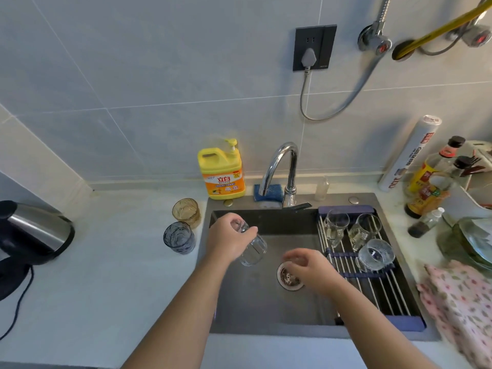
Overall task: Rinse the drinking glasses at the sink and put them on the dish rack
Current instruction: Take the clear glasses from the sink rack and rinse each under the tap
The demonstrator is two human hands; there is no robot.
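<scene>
My left hand grips a clear glass tilted on its side over the left part of the dark sink. My right hand hovers above the drain with loosely curled fingers, holding nothing. The roll-up dish rack spans the sink's right side and carries three clear glasses: two upright ones and a ribbed one. An amber glass and a blue-grey glass stand on the counter left of the sink. The chrome faucet shows no running water.
A yellow dish soap bottle and a blue sponge sit behind the sink. An electric kettle stands at far left. Sauce bottles, glass plates and a floral cloth crowd the right counter.
</scene>
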